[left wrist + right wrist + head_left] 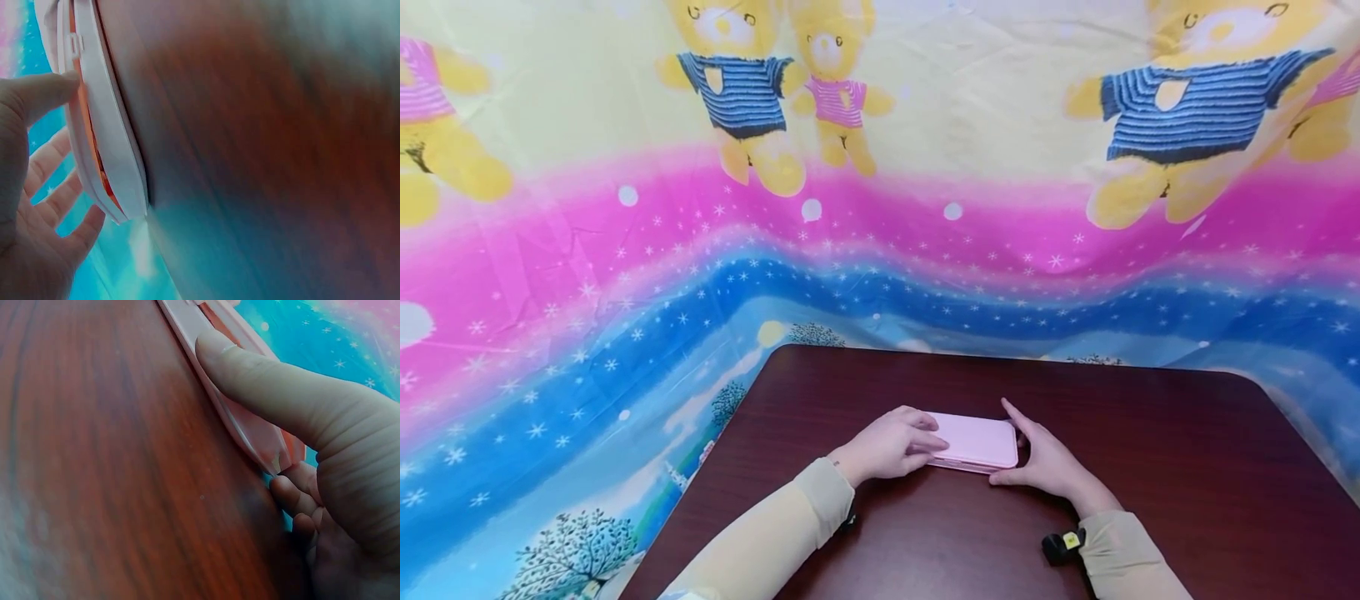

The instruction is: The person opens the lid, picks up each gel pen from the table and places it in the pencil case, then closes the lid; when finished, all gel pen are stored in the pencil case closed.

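A pink, flat rectangular case (981, 442) with rounded corners lies on the dark wooden table. Its lid is slightly raised along the front, and an orange-red inside shows through the narrow gap in both wrist views. A small clasp (75, 45) sits on the front seam. My left hand (886, 443) holds the case's left part, fingers over the lid and thumb at the seam. Around the right end, my right hand (1051, 463) grips the case, its thumb (250, 372) on the lower front wall and the other fingers by the end and back. The contents cannot be made out.
The brown table (1150, 433) has rounded far corners. Behind it and along the left hangs a cloth (910, 250) printed with bears and snowflakes. A small black device (1062, 547) is worn at the right wrist.
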`<state>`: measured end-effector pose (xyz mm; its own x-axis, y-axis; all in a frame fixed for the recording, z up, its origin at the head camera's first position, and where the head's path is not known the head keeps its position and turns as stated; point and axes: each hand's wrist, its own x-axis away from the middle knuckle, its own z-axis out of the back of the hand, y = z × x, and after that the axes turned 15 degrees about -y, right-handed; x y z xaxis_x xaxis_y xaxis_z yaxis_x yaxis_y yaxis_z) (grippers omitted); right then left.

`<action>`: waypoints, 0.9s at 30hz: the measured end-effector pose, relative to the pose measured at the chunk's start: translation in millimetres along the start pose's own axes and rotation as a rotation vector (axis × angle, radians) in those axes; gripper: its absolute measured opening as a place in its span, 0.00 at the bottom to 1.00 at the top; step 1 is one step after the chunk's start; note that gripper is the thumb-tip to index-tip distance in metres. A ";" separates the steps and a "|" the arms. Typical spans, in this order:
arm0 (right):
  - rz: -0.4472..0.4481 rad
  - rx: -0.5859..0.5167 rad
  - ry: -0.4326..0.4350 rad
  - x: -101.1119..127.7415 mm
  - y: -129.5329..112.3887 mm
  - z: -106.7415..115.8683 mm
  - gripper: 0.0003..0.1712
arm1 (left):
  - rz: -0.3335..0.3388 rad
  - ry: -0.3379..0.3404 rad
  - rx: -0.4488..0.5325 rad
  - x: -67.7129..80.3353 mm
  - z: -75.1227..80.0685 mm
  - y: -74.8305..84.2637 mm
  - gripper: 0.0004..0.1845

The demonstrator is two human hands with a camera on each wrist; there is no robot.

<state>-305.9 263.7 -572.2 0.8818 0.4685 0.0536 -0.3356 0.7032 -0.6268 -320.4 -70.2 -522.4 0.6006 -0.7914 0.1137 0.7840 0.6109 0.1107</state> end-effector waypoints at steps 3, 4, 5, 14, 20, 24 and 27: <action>-0.013 0.010 -0.002 -0.2 1.2 -0.9 0.80 | 0.001 0.023 -0.030 0.3 -0.9 2.6 0.18; -0.011 0.016 -0.002 -0.2 1.8 -1.1 0.80 | 0.002 0.030 -0.035 0.5 -0.8 3.5 0.18; -0.009 0.019 -0.001 -0.3 2.4 -1.3 0.79 | 0.005 0.037 -0.042 0.4 -1.3 4.0 0.18; -0.011 0.018 -0.004 -4.2 1.8 -1.1 0.71 | -0.022 0.094 -0.160 -1.5 -2.7 6.2 0.17; -0.042 0.026 -0.015 -3.1 -0.9 -1.0 0.64 | -0.002 0.076 -0.167 -0.4 -4.5 9.6 0.17; -0.045 0.034 0.002 -1.3 -1.9 -2.1 0.63 | 0.010 0.076 -0.137 0.7 -3.3 11.7 0.17; -0.040 0.037 0.021 0.2 -2.1 -0.3 0.61 | 0.015 0.075 -0.122 -1.4 -1.7 12.0 0.17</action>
<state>-305.0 262.2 -571.1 0.9014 0.4286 0.0616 -0.3113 0.7405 -0.5956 -311.6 -61.8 -522.8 0.6189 -0.7845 0.0401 0.7853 0.6190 -0.0118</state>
